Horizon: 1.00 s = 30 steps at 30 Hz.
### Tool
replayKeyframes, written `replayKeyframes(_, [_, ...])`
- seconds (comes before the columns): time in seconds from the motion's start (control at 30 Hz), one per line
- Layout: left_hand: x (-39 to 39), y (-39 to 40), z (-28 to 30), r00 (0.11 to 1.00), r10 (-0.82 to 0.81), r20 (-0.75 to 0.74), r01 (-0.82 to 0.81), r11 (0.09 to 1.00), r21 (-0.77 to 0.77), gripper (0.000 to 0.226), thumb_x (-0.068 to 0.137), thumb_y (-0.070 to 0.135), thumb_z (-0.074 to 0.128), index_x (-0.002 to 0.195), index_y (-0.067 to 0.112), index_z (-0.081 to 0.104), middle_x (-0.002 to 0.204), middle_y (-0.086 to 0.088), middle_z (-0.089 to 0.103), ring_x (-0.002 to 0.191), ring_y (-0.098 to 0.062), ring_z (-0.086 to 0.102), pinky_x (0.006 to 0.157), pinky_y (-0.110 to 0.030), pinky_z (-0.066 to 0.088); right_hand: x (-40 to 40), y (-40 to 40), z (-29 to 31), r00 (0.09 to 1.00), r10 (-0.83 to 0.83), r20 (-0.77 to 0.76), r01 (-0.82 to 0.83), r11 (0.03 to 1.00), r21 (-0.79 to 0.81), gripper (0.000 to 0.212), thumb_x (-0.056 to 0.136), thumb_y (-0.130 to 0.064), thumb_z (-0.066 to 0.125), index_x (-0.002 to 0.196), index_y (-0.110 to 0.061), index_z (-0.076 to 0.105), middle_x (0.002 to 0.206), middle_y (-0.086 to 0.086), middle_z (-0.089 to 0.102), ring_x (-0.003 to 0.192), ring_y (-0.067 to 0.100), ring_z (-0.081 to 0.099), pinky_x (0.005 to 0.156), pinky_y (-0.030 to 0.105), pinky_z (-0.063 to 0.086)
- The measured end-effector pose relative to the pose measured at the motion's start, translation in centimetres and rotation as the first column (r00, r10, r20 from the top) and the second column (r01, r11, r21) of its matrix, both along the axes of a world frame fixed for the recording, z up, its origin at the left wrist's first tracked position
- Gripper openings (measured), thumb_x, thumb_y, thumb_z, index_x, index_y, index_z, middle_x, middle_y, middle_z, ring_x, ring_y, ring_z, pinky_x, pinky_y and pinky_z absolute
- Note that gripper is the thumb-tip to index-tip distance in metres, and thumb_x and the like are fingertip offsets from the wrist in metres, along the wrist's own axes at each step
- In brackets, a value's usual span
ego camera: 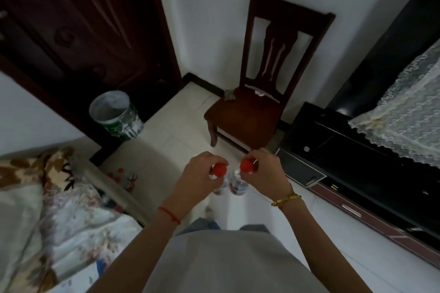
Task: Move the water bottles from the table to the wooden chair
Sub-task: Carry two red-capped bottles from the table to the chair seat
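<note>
The left hand (201, 173) curls its fingers around the neck of a clear plastic water bottle with a red cap (219, 170), holding it upright from above. The right hand (262, 170) grips a second clear plastic bottle with a red cap (247, 166) the same way, thumb and fingers wrapped just under the cap. The two bottles hang side by side, close together, their labelled bodies showing below the hands over the pale tiled floor (171, 131). A thin red string bracelet (169, 214) circles the left wrist and a gold bangle (287, 199) circles the right.

Ahead of the hands stands the dark brown wooden chair (247, 114) with a carved slatted back, set against the white wall (214, 7); the bottles are in the air in front of its seat, apart from it. A small crumpled scrap lies at the back left corner of the seat. To the left of the chair a white and green cylindrical bin (117, 116) sits by a dark wooden door (83, 26). On the right runs a low black cabinet (357, 145) with a white lace cloth (404, 114) draped over something on top. At the lower left a floral bedcover (59, 209) lies over a bed, and a few small red pieces are scattered on the floor beside it, too blurred to identify. The person's grey shirt (226, 264) fills the bottom edge.
</note>
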State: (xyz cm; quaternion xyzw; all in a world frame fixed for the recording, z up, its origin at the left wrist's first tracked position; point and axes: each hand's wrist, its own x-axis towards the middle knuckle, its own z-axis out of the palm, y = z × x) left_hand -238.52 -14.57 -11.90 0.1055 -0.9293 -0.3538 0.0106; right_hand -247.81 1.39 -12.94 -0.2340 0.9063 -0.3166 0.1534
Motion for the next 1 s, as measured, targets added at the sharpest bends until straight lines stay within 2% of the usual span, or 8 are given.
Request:
replayKeyframes(0.1, [-3.7, -3.9, 0.5, 0.998, -0.065, 0.013, 0.065, 0.998, -0.025, 0.028, 0.078, 0.016, 0.072, 0.106, 0.014, 0.069, 0.103, -0.004, 0.067, 0.083, -0.01, 0.057, 0.084, -0.025, 0.049, -2.8, -3.6, 0.1, 0.999, -0.054, 0.005, 0.054, 0.999, 0.002, 0.025, 0.076, -0.013, 0.071, 0.1, -0.014, 0.065, 0.101, 0.002, 0.057, 0.086, 0.013, 0.051, 0.079, 0.019, 0.036])
replayKeyframes(0.2, [-7.1, -7.2, 0.6, 0.995, -0.102, 0.012, 0.103, 0.994, -0.022, 0.029, 0.077, 0.016, 0.073, 0.106, 0.013, 0.069, 0.102, -0.006, 0.068, 0.085, -0.013, 0.059, 0.083, -0.025, 0.049, -5.8, -6.9, 0.2, 0.996, -0.091, 0.015, 0.091, 0.996, 0.003, 0.026, 0.076, -0.012, 0.071, 0.101, -0.013, 0.064, 0.103, 0.003, 0.056, 0.088, 0.014, 0.053, 0.078, 0.018, 0.036])
replayKeyframes(0.37, [-12.3, -11.6, -0.1, 0.989, -0.145, -0.008, 0.145, 0.989, -0.007, 0.03, 0.074, 0.012, 0.074, 0.103, 0.015, 0.07, 0.101, -0.007, 0.067, 0.084, -0.014, 0.061, 0.077, -0.023, 0.049, -10.8, -11.0, 0.2, 0.992, -0.125, -0.002, 0.125, 0.992, -0.006, 0.024, 0.075, -0.01, 0.07, 0.098, -0.012, 0.065, 0.101, 0.005, 0.057, 0.084, 0.014, 0.052, 0.067, 0.008, 0.031])
replayKeyframes(0.47, [-15.5, -13.4, -0.8, 0.988, -0.157, -0.002, 0.157, 0.988, -0.005, 0.032, 0.073, 0.013, 0.076, 0.104, 0.017, 0.07, 0.101, -0.005, 0.067, 0.086, -0.012, 0.059, 0.078, -0.019, 0.045, -13.7, -12.7, 0.0, 0.989, -0.15, 0.0, 0.15, 0.989, -0.014, 0.022, 0.075, -0.011, 0.069, 0.097, -0.013, 0.065, 0.099, 0.004, 0.056, 0.085, 0.016, 0.052, 0.068, 0.014, 0.034])
replayKeyframes(0.63, [-21.4, -15.4, -1.5, 0.987, -0.16, 0.012, 0.16, 0.987, 0.006, 0.032, 0.074, 0.014, 0.075, 0.106, 0.02, 0.069, 0.103, -0.005, 0.066, 0.091, -0.015, 0.062, 0.08, -0.021, 0.047, -18.8, -14.4, -0.4, 0.985, -0.17, -0.017, 0.169, 0.985, -0.034, 0.021, 0.074, -0.01, 0.07, 0.095, -0.012, 0.065, 0.098, 0.006, 0.057, 0.084, 0.015, 0.052, 0.068, 0.015, 0.034])
replayKeyframes(0.83, [-29.3, -16.8, -2.7, 0.981, -0.185, 0.051, 0.184, 0.983, 0.026, 0.034, 0.074, 0.015, 0.076, 0.107, 0.021, 0.068, 0.106, -0.004, 0.066, 0.094, -0.015, 0.062, 0.083, -0.023, 0.049, -25.9, -15.3, -1.8, 0.981, -0.196, -0.003, 0.196, 0.98, -0.026, 0.023, 0.076, -0.011, 0.069, 0.098, -0.01, 0.065, 0.1, 0.006, 0.057, 0.084, 0.014, 0.053, 0.066, 0.008, 0.033])
replayKeyframes(1.0, [-36.4, -17.2, -3.3, 0.975, -0.21, 0.074, 0.206, 0.977, 0.049, 0.034, 0.073, 0.013, 0.077, 0.105, 0.018, 0.069, 0.105, -0.005, 0.066, 0.092, -0.014, 0.061, 0.081, -0.025, 0.051, -32.5, -15.5, -2.7, 0.974, -0.225, 0.009, 0.225, 0.974, -0.014, 0.022, 0.075, -0.014, 0.069, 0.097, -0.012, 0.065, 0.099, 0.005, 0.057, 0.085, 0.017, 0.055, 0.073, 0.019, 0.042])
